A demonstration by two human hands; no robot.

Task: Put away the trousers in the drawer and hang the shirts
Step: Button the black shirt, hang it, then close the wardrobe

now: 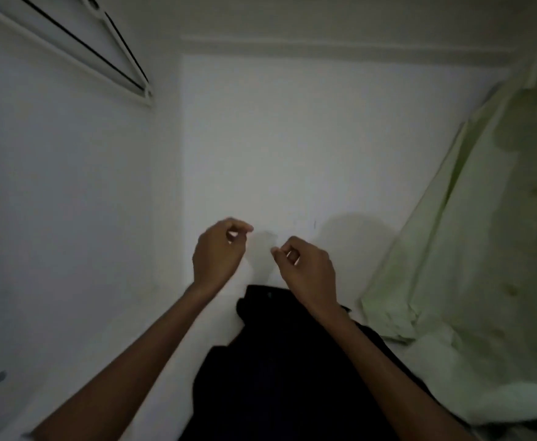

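The left hand (219,249) and right hand (305,265) hover with fingers curled on nothing, just above the dark garment (292,361) between the forearms, probably soft, limp cloth best pinched along its top edge.

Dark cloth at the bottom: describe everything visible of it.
The near-black crumpled cloth lies bunched on the white surface, low in the centre. It looks soft and matte; dim light hides its folds, so which garment it is cannot be told. A tiny pale speck sits near its top edge. The right forearm crosses in front of it. Pale green fabric lies right of it.
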